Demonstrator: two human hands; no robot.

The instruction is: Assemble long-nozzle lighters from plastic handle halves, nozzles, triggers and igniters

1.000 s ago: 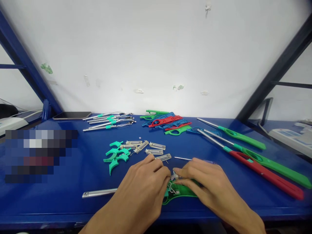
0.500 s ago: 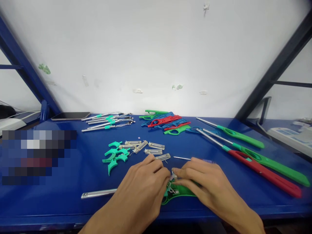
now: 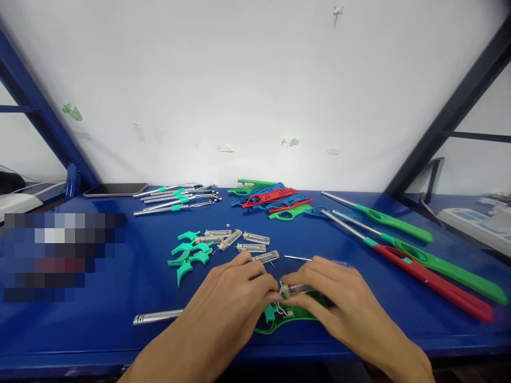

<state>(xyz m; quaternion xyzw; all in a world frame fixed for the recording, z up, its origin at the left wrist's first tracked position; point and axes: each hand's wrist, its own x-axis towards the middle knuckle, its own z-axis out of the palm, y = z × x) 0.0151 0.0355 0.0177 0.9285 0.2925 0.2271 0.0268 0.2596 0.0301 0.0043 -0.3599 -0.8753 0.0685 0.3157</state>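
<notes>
A green lighter shell lies near the front edge of the blue bench, a silver tube reaching out of it to the left. Over it my left hand has its fingers curled, with the fingertips pinched at wires and a small part inside the shell. My right hand pinches a small clear fuel cartridge held just above the shell. Both hands meet at the middle of the shell.
Teal triggers and loose clear cartridges lie just beyond my hands. Behind them are silver tube assemblies, a heap of coloured shells, and finished long lighters at right. A phone lies at back left.
The clear cartridge in my right hand has come more into view, pulled slightly right and level above the shell. My left hand has shifted slightly toward me.
</notes>
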